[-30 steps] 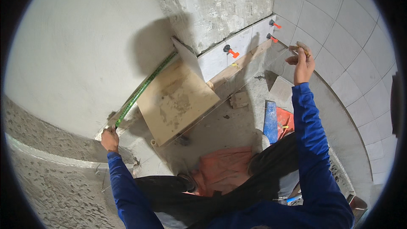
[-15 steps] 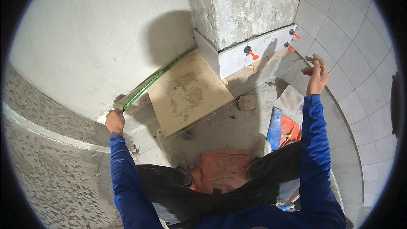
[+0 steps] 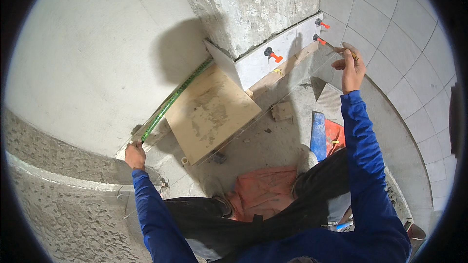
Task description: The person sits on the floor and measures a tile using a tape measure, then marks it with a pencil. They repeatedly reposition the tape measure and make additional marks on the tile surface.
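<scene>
My left hand (image 3: 135, 155) is closed on the near end of a green tape measure (image 3: 176, 96). The tape runs along the foot of the pale left wall to the tiles at the pillar corner. My right hand (image 3: 352, 70) is raised at the right with a thin pencil (image 3: 357, 59) between its fingers, apart from the wall. A row of white tiles (image 3: 282, 48) lines the pillar's foot; black-and-orange tile levelers (image 3: 273, 54) are fixed on it. Below the tape, a large beige tile (image 3: 210, 114) lies on the floor, with dark mortar-like patches on top.
A taut string (image 3: 287, 96) crosses over the floor. A wooden batten (image 3: 285, 70) runs under the white tiles. Between my feet lies an orange cloth (image 3: 263, 192); a blue tool (image 3: 318, 136) rests to the right, beside a small ribbed tile piece (image 3: 331, 98). Grey tiles (image 3: 380, 14) cover the right wall.
The view has shifted, so the pillar and tiles sit further left. My right hand has turned slightly, and the pencil shows more plainly. My left hand keeps its hold on the tape.
</scene>
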Demonstrator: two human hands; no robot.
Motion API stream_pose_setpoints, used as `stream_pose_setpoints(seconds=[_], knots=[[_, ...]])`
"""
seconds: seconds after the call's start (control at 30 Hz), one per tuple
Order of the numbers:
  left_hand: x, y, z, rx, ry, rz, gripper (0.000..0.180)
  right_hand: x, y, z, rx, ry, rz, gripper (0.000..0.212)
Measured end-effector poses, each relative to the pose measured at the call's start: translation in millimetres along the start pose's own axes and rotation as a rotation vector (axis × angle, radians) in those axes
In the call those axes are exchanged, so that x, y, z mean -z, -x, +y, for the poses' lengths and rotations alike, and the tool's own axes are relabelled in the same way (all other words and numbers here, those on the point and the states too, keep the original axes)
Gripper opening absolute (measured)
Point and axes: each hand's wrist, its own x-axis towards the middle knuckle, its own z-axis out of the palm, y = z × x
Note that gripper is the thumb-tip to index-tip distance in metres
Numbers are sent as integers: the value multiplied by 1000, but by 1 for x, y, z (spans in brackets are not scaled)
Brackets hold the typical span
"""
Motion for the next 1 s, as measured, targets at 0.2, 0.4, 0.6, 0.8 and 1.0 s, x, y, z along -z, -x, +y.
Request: stream_pose_setpoints(seconds=[0.2,0.4,0.6,0.8,1.0], knots=[[-2,-2,-3,-41,-24,9,41,0,0,0,3,38,-5,31],[-4,-2,-3,-57,-39,47,44,-2,1,-2,-15,4,1,29],[0,-2,-1,-60,-53,23,44,-3,2,-6,-36,-10,10,29],[-3,-3,-2,-27,-43,44,41,-2,2,-8,-37,-22,7,28],[-3,-4,-2,-49,8,34,41,-2,2,-7,-42,-19,33,28]])
